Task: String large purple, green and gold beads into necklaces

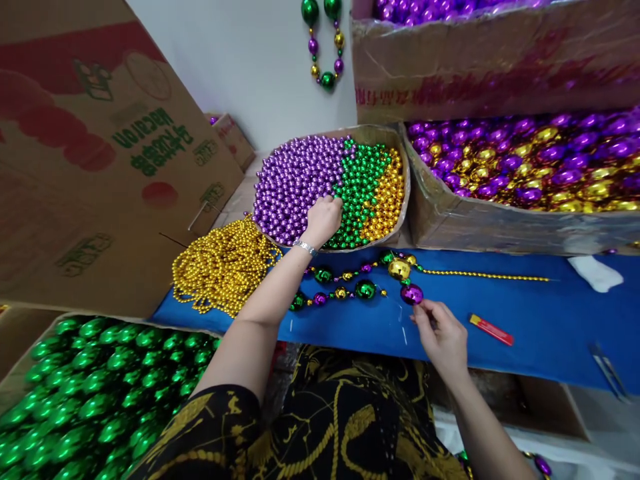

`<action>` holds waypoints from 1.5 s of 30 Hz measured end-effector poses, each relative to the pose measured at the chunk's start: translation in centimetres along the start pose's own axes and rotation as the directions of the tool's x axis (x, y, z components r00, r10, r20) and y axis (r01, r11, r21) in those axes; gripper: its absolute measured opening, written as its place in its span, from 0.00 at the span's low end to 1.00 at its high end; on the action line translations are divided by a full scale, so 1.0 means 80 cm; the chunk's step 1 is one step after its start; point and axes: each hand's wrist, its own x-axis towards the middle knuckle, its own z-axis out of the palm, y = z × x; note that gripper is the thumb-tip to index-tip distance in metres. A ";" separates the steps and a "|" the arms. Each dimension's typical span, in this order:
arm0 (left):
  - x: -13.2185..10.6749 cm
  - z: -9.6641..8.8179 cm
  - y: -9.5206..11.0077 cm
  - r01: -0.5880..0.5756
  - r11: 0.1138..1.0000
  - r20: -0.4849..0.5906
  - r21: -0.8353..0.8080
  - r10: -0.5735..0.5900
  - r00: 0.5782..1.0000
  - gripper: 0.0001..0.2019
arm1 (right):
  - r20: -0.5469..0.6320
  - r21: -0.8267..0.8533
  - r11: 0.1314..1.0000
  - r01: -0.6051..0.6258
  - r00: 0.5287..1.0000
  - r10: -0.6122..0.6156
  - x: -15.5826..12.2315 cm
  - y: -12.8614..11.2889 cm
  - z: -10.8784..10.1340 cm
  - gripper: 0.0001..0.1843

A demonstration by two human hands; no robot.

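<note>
My left hand (323,221) reaches into a cardboard tray (404,200) of small purple, green and gold beads, fingers curled down where the purple beads meet the green; what they grip is hidden. A silver bracelet circles that wrist. My right hand (440,333) pinches a thin string just below a large purple bead (411,293). That bead ends a part-strung necklace (350,280) of green, purple and gold beads lying on the blue table cover (540,320). A large gold bead (399,269) sits just above the purple one.
A heap of gold bead strands (223,267) lies left of the tray. A box of large green beads (95,393) is at lower left, a box of purple and gold beads (525,163) at right. A red lighter (491,329), white cloth (595,272) and scissors (607,370) lie on the cover. A finished necklace (325,40) hangs on the wall.
</note>
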 end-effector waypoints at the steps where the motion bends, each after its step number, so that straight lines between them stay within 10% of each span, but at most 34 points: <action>1: -0.007 -0.002 0.007 0.031 0.986 -0.027 -0.164 -0.036 0.999 0.08 | 0.004 -0.017 1.000 0.007 1.000 -0.007 0.000 -0.001 0.000 0.07; 3: -0.025 -0.007 0.023 0.123 0.800 0.034 -0.587 -0.128 0.991 0.09 | 0.016 -0.052 0.998 0.028 1.000 -0.027 0.001 -0.003 -0.001 0.07; 7: -0.071 -0.011 0.058 0.396 0.046 0.394 -0.917 -0.045 0.918 0.10 | 0.023 -0.101 0.990 0.103 0.995 -0.101 0.005 -0.012 -0.004 0.06; 12: -0.102 -0.004 0.085 0.519 -0.206 0.525 -0.829 0.030 0.850 0.12 | 0.016 -0.143 0.976 0.162 0.987 -0.161 0.009 -0.021 -0.007 0.06; 25: -0.111 0.002 0.092 0.515 -0.195 0.523 -0.835 0.012 0.852 0.14 | 0.015 -0.150 0.976 0.160 0.987 -0.159 0.006 -0.021 -0.011 0.05; 31: -0.115 0.000 0.095 0.316 0.149 0.326 -0.937 0.044 0.944 0.13 | 0.015 -0.124 0.992 0.026 1.000 -0.024 -0.002 0.003 0.001 0.08; 36: -0.135 0.024 0.108 0.252 0.351 0.333 -0.902 0.192 0.923 0.12 | 0.149 0.138 0.960 -0.245 0.963 0.225 -0.016 0.051 0.030 0.15; 45: -0.142 0.007 0.141 0.062 0.438 0.203 -0.897 0.283 0.937 0.09 | 0.142 -0.165 0.986 0.037 0.990 -0.014 0.018 0.027 -0.006 0.18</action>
